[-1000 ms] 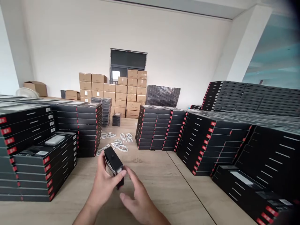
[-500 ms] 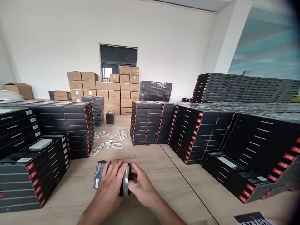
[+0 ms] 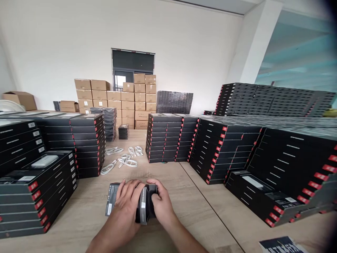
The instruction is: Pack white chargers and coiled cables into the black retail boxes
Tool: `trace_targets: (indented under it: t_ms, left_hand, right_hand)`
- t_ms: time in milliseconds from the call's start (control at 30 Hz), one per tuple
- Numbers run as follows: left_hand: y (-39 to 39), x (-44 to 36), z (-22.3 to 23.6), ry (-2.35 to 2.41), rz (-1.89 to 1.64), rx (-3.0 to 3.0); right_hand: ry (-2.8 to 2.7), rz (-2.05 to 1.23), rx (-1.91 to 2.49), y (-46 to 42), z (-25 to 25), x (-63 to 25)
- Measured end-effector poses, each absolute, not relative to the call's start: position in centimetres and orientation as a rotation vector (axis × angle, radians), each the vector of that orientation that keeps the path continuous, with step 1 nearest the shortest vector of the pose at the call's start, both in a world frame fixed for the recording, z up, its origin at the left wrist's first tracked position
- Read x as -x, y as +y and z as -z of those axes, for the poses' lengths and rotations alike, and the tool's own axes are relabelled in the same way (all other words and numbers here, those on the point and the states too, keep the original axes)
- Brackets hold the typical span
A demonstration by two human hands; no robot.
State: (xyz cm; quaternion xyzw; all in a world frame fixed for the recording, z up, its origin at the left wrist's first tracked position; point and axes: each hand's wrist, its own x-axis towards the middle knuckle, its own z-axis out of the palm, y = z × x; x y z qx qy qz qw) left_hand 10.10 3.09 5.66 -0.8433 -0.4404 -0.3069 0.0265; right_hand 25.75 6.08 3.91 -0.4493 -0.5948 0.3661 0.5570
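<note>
Over the near middle of the wooden table, my left hand (image 3: pixel 127 203) wraps over a small black-and-grey box (image 3: pixel 112 196) printed with fine text. Its open end faces right and shows a grey rim. Out of that end sticks a plain black inner piece (image 3: pixel 152 200), gripped by my right hand (image 3: pixel 163 206) between thumb and fingers. What lies inside the box is hidden. Beyond my hands, several coiled white cables (image 3: pixel 128 162) rest on the table.
Stacks of black boxes with red tabs stand at left (image 3: pixel 88 147) and right (image 3: pixel 210 151). A white device (image 3: pixel 44 161) lies on the near left stack. Brown cartons (image 3: pixel 127 105) are piled at the back. A printed sheet (image 3: pixel 280 245) lies at the lower right.
My right hand has moved slightly right, and more of the black inner piece shows outside the box. My left hand keeps its hold in nearly the same place.
</note>
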Motion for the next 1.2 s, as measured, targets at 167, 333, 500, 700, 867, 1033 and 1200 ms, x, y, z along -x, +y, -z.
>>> trace_targets:
  t_ms: [167, 333, 500, 700, 867, 1033, 1200]
  left_hand:
    - [3.3, -10.0, -5.8, -1.528, 0.998, 2.42]
    - [3.4, -9.9, -5.9, -1.608, 1.006, 2.249]
    - [3.7, -9.8, -5.5, -1.518, 0.997, 2.238]
    - [4.4, -8.5, -5.3, -1.626, 0.918, 2.204]
    - [5.5, -5.3, -3.9, -2.064, 0.593, 1.976]
    - [5.9, -5.0, -3.6, -2.137, 0.807, 2.123]
    - [4.9, -7.7, -3.7, -1.87, 1.177, 2.796]
  right_hand:
    - [-1.534, -0.522, 1.063, 5.5, -4.9, -26.1]
    - [-1.803, -0.491, 1.163, 5.7, -4.6, -25.8]
    - [-1.625, -0.852, 1.146, 6.0, -4.1, -25.7]
    - [-1.146, -1.111, 0.928, 6.9, -5.6, -27.2]
    - [-0.872, -1.182, 1.051, 8.9, -5.1, -30.5]
    - [-1.08, -1.215, 1.198, 8.9, -3.3, -30.3]
    - [-1.407, -1.033, 1.299, 9.2, -3.2, -29.3]
